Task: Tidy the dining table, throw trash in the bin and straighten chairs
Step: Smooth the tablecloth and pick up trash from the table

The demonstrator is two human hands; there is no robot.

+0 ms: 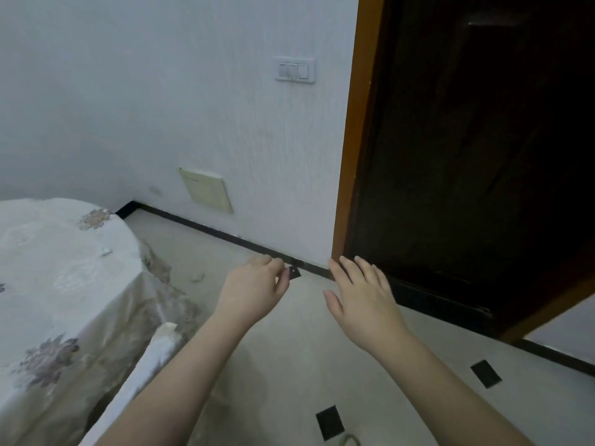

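The dining table (48, 252) fills the left side under a pale floral cloth. A small white scrap (106, 251) lies near its right edge. The white top rail of a chair (151, 358) rises beside the table at lower left. Both my hands are stretched out in the air over the floor, right of the table. My left hand (254, 288) has loosely curled fingers and I see nothing in it. My right hand (360, 294) is spread with straight fingers and holds nothing. No bin is in view.
A small scrap (198, 277) lies on the pale tiled floor (289, 365) by the table's skirt. A white wall with a switch plate (294, 69) stands ahead. At right, a wood-framed doorway (351, 140) opens into a dark room.
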